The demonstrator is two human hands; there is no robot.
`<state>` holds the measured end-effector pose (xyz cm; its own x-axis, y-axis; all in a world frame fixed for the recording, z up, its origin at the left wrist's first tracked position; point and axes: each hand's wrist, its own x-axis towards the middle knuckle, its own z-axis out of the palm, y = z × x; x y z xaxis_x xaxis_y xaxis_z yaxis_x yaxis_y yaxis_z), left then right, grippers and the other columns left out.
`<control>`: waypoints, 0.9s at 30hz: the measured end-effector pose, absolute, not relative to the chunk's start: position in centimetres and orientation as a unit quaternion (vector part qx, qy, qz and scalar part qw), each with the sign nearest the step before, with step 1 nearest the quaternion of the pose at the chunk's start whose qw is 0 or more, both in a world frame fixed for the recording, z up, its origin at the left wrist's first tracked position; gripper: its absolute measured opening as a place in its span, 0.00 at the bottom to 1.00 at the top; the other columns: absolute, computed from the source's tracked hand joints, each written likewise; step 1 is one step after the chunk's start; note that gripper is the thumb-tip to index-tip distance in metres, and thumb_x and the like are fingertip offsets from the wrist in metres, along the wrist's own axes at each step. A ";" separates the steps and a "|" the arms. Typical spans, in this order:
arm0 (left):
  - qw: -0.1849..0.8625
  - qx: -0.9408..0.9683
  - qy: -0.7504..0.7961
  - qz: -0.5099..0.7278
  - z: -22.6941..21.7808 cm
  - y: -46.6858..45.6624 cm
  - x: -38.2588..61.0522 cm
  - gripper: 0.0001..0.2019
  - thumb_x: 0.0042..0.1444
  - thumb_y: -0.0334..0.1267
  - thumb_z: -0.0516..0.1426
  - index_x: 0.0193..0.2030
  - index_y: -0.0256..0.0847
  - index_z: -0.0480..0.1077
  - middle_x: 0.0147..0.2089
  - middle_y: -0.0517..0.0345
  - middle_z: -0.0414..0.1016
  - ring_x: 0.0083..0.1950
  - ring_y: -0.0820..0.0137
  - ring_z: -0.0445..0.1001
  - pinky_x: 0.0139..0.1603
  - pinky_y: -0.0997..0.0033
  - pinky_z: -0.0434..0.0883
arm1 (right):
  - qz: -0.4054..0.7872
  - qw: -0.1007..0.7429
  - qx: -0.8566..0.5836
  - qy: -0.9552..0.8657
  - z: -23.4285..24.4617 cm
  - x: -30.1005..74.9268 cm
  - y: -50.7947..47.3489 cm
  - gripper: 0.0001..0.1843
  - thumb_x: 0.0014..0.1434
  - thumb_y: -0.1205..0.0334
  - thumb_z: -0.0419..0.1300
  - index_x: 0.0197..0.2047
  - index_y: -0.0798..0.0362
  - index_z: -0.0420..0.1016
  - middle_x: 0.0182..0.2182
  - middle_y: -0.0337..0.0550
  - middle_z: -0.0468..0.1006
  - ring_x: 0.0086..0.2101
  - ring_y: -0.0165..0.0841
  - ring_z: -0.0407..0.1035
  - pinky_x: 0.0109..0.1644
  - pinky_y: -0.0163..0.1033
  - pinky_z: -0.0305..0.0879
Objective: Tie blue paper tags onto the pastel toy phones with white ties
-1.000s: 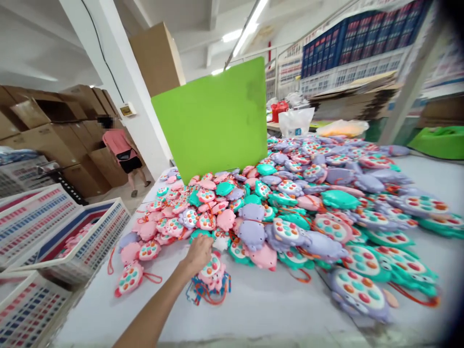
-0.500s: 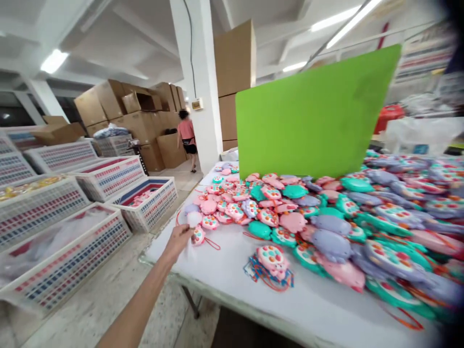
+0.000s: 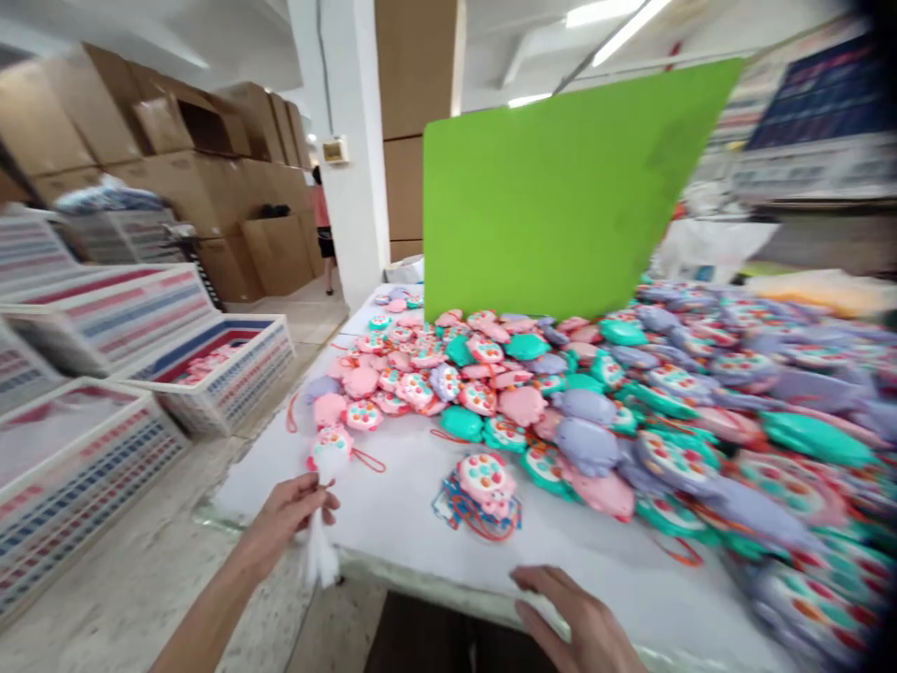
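At the near left corner of the white table (image 3: 413,509), my left hand (image 3: 291,514) pinches a thin white wispy piece (image 3: 320,551), plastic or cloth, which dangles over the edge. Just beyond those fingers lies a pink toy (image 3: 329,449) with coloured buttons and a red loop cord, partly veiled by something white. My right hand (image 3: 575,612) is over the front edge with fingers apart, holding nothing. Between the hands, a pink button toy (image 3: 487,481) rests on a bundle of blue and red cords (image 3: 459,509).
Pink, green and purple toys (image 3: 589,430) are heaped across the table's back and right. A green board (image 3: 553,196) stands behind them. Crates (image 3: 231,374) line the floor at left, with cardboard boxes (image 3: 189,187) beyond. A person (image 3: 323,224) is partly behind a white pillar (image 3: 340,121).
My left hand has come back from the toys toward the table's near edge, bringing the white wispy piece. My right hand has entered view. The camera has turned right and down.
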<state>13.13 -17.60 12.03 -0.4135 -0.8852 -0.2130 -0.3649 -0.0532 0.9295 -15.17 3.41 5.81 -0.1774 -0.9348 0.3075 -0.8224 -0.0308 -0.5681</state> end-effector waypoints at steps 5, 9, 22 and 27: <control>0.220 0.532 -0.733 -0.362 10.3 -20.1 11.6 0.13 0.40 0.43 0.54 0.33 0.39 0.69 0.28 0.55 0.76 0.32 0.62 0.73 0.34 0.67 0.68 | -0.288 0.028 -0.558 0.778 5.1 -19.2 1.6 0.14 0.56 0.59 0.49 0.44 0.50 0.68 0.38 0.46 0.75 0.37 0.37 0.72 0.37 0.39 0.69; 0.167 0.497 -0.797 -0.300 9.9 -19.0 9.5 0.14 0.46 0.44 0.52 0.36 0.39 0.70 0.31 0.56 0.77 0.33 0.63 0.74 0.34 0.70 0.69 | -0.259 0.019 -0.538 0.802 4.7 -20.2 -1.0 0.21 0.54 0.59 0.50 0.52 0.52 0.62 0.44 0.50 0.71 0.39 0.40 0.70 0.36 0.41 0.68; 0.096 0.387 -0.908 -0.128 7.1 -18.2 3.7 0.15 0.53 0.33 0.45 0.40 0.40 0.71 0.36 0.50 0.76 0.38 0.63 0.73 0.39 0.65 0.69 | -0.258 0.168 -0.469 0.828 6.6 -22.0 -4.2 0.13 0.55 0.60 0.46 0.28 0.52 0.69 0.25 0.40 0.77 0.25 0.33 0.70 0.28 0.35 0.58; 0.034 0.401 -0.914 -0.056 7.2 -19.0 2.9 0.16 0.53 0.29 0.45 0.46 0.37 0.68 0.39 0.48 0.75 0.41 0.60 0.71 0.43 0.60 0.66 | -0.251 0.180 -0.437 0.845 6.2 -21.0 -3.8 0.15 0.52 0.54 0.52 0.21 0.52 0.69 0.19 0.42 0.75 0.24 0.37 0.69 0.24 0.35 0.53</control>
